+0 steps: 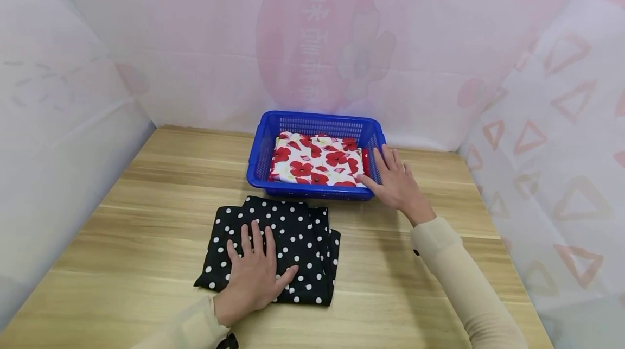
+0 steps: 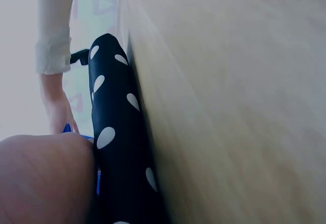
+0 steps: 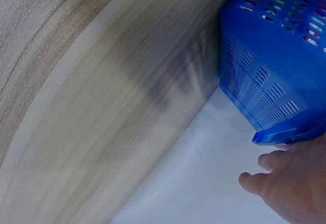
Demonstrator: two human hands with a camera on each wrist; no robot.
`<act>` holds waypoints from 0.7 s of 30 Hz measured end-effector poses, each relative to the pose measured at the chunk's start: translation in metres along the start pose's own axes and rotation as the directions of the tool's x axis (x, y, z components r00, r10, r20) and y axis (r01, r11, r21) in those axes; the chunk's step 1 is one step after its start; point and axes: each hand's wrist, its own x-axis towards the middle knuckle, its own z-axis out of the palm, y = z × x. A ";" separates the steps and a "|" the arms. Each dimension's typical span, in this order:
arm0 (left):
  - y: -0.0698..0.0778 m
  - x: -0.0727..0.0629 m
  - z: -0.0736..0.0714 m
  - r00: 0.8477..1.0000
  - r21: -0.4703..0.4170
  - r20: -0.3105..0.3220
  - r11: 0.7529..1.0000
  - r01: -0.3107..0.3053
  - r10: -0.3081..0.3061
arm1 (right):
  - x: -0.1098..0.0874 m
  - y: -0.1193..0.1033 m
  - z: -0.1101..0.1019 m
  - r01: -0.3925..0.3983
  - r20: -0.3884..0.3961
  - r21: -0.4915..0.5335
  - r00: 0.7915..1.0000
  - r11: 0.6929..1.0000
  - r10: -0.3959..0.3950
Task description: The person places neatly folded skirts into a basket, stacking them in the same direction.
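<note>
A folded black cloth with white polka dots [image 1: 298,235] lies on the table in front of the basket. My left hand [image 1: 251,278] rests on it, palm down with fingers spread. In the left wrist view, the cloth's thick folded edge [image 2: 114,117] shows beside the hand. Behind it stands a blue plastic basket [image 1: 317,192] holding a folded white cloth with red flowers [image 1: 317,159]. A strip of red fabric [image 1: 365,162] peeks out at the right inside the basket. My right hand [image 1: 397,183] is at the basket's right rim, fingers extended and thumb over the front corner.
The wood-grain table [image 1: 156,208] carries both the basket and the dotted cloth. Pale printed sheets [image 1: 195,39] hang at the back and both sides, close behind the basket.
</note>
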 end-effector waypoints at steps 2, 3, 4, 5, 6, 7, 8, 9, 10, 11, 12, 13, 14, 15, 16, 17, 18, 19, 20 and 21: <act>0.003 0.000 -0.001 1.000 0.004 -0.004 1.000 0.004 -0.004 | 0.001 -0.001 0.000 0.002 -0.001 -0.004 1.000 1.000 -0.002; 0.003 0.001 -0.001 1.000 0.005 -0.001 1.000 0.007 -0.007 | 0.001 -0.001 0.000 0.005 -0.003 -0.008 1.000 1.000 -0.005; 0.003 0.001 -0.002 1.000 0.000 0.003 1.000 0.008 -0.008 | 0.000 -0.001 0.000 0.011 -0.013 -0.018 1.000 1.000 -0.011; 0.002 0.001 -0.004 1.000 -0.006 0.015 1.000 0.009 -0.009 | -0.001 -0.002 0.001 0.020 -0.032 -0.029 0.999 0.999 -0.021; 0.000 0.001 -0.006 1.000 -0.018 0.028 1.000 0.010 -0.009 | -0.003 -0.003 0.001 0.036 -0.056 -0.054 0.998 0.998 -0.039; -0.001 0.002 -0.009 0.999 -0.035 0.041 0.999 0.009 -0.007 | -0.005 -0.003 0.000 0.059 -0.092 -0.082 0.994 0.995 -0.067; -0.003 0.003 -0.012 0.999 -0.055 0.047 0.998 0.007 -0.005 | -0.008 -0.005 -0.001 0.087 -0.134 -0.105 0.986 0.991 -0.101; -0.007 0.003 -0.017 0.999 -0.075 0.048 0.997 0.006 -0.003 | -0.011 -0.007 -0.002 0.117 -0.182 -0.124 0.973 0.985 -0.139; -0.011 0.004 -0.021 0.999 -0.094 0.038 0.996 0.003 0.001 | -0.016 -0.010 -0.002 0.151 -0.238 -0.144 0.954 0.978 -0.182; -0.016 0.005 -0.026 1.000 -0.109 0.019 0.994 -0.003 0.006 | -0.021 -0.013 -0.003 0.181 -0.289 -0.154 0.932 0.971 -0.220; -0.021 0.006 -0.032 1.000 -0.124 -0.012 0.992 -0.013 0.011 | -0.027 -0.017 -0.005 0.214 -0.337 -0.163 0.905 0.963 -0.259; -0.028 0.008 -0.037 0.999 -0.137 -0.047 0.990 -0.021 0.015 | -0.033 -0.021 -0.007 0.246 -0.380 -0.157 0.879 0.956 -0.288; -0.034 0.010 -0.043 0.997 -0.147 -0.080 0.989 -0.025 0.014 | -0.040 -0.025 -0.009 0.274 -0.412 -0.146 0.857 0.951 -0.310; -0.041 0.012 -0.049 0.995 -0.157 -0.102 0.987 -0.023 0.007 | -0.047 -0.029 -0.011 0.294 -0.430 -0.135 0.843 0.946 -0.323; -0.048 0.014 -0.054 0.993 -0.168 -0.119 0.986 -0.021 0.000 | -0.053 -0.032 -0.013 0.309 -0.434 -0.110 0.840 0.945 -0.326; -0.056 0.016 -0.058 0.992 -0.176 -0.128 0.984 -0.014 -0.009 | -0.060 -0.034 -0.015 0.319 -0.421 -0.075 0.849 0.945 -0.320; -0.064 0.017 -0.062 0.992 -0.185 -0.127 0.983 -0.002 -0.022 | -0.066 -0.037 -0.016 0.321 -0.395 -0.040 0.865 0.946 -0.310; -0.072 0.019 -0.065 0.993 -0.195 -0.116 0.981 0.014 -0.037 | -0.072 -0.039 -0.017 0.315 -0.357 0.008 0.888 0.949 -0.291; -0.079 0.020 -0.067 0.994 -0.204 -0.099 0.978 0.033 -0.055 | -0.077 -0.041 -0.017 0.298 -0.306 0.059 0.914 0.953 -0.267; -0.087 0.021 -0.068 0.994 -0.212 -0.081 0.976 0.050 -0.068 | -0.081 -0.042 -0.017 0.271 -0.248 0.118 0.940 0.955 -0.236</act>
